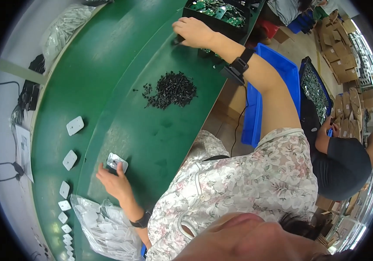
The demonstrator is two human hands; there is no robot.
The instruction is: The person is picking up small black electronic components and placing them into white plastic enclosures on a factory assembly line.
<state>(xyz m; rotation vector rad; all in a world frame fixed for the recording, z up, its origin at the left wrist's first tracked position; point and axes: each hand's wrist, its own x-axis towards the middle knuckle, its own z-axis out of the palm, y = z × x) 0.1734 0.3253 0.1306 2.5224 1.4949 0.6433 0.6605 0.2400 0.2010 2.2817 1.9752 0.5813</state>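
My left hand (116, 183) is at the near side of the green table, fingers apart and stretched out. Its thumb overlaps the edge of a small white plastic casing (113, 159) with a dark part inside. I cannot tell whether the thumb touches it. My right hand (195, 32) reaches to the far side, beside a black bin (216, 18) of green circuit boards. Its fingers bend down together over something small and dark, which is mostly hidden. Between my hands lies a loose pile of small black parts (175, 90).
Several white casings (75, 125) stand in a curved row along the table's left part. A clear plastic bag (104, 226) of white pieces lies near my left wrist. A blue crate (256, 104) stands beside the table; a co-worker (341, 167) sits behind at right.
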